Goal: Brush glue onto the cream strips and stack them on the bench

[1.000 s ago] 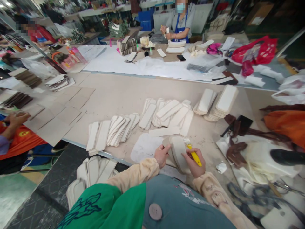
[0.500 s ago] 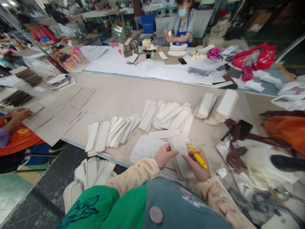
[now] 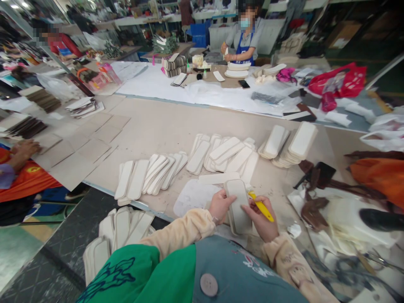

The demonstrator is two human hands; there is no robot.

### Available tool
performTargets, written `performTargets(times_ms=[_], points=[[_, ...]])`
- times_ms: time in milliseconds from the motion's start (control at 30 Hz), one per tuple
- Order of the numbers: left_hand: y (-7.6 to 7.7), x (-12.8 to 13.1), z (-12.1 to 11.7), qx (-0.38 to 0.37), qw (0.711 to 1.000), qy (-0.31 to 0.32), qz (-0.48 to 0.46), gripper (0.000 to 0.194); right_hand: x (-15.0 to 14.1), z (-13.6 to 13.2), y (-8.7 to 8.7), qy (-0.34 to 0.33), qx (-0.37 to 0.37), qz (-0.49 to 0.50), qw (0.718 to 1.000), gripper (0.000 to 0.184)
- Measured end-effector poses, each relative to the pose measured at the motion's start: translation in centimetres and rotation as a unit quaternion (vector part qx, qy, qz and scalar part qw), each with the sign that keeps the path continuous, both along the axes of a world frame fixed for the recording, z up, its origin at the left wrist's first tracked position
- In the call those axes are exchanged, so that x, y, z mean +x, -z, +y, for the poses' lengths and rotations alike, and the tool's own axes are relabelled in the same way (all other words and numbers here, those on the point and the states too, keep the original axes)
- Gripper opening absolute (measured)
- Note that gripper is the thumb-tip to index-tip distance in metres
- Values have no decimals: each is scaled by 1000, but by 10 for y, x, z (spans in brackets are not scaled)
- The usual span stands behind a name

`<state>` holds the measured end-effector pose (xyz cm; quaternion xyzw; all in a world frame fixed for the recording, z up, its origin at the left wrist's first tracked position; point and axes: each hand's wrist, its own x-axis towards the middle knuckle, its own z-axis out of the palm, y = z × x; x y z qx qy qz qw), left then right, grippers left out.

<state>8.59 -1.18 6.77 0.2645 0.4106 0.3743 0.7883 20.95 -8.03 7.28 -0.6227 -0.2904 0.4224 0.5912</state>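
Note:
Between both hands is a long, pale panel with rounded ends (image 3: pixel 239 212), slightly tilted, with another like it partly visible beneath. My left hand (image 3: pixel 221 205) pinches its left edge, thumb on top. My right hand (image 3: pixel 265 225) grips a brush with a yellow handle (image 3: pixel 264 210), its pale bristle end pointing toward the far side of the panel. The right fingertips also touch the panel's right side. Just beyond my hands, fanned white panels (image 3: pixel 233 153) lie on the table, and a loose strip (image 3: pixel 219 178) lies crosswise.
Neater panel stacks (image 3: pixel 301 141) stand at the right rear. More panels (image 3: pixel 121 227) lie low at my left. A white container (image 3: pixel 350 214), scissors (image 3: pixel 378 259) and brown scraps (image 3: pixel 314 210) crowd the right side. Across the table sits a masked person in a blue apron (image 3: pixel 244 46).
The panel has tilted a little and its top face looks greyer. My hands keep their grips on the panel and brush. The whole view has shifted slightly.

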Motion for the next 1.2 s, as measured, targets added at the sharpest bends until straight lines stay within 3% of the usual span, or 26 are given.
performTargets(times_ms=[300, 533, 700, 867, 1000, 1100, 1200], points=[[-24, -9, 23, -27, 995, -51, -75, 36, 0, -9, 3, -41, 0, -22, 999, 47], [-26, -27, 63, -56, 984, -146, -90, 24, 2, -18, 4, -40, -13, -23, 999, 48], [-26, -36, 75, -93, 973, -186, -102, 33, 0, -17, 2, -19, -26, 5, 999, 48], [-24, -37, 75, -133, 966, -198, -100, 35, -2, -18, 4, -38, -27, 33, 998, 52], [-21, -38, 80, -147, 961, -218, -91, 32, 2, -22, 9, -112, -19, 4, 994, 54], [-11, -40, 83, -169, 954, -235, -76, 31, 6, -26, 13, -171, 8, -59, 983, 53], [6, -46, 86, -176, 952, -244, -58, 32, 8, -32, 16, -188, 10, -98, 977, 47]])
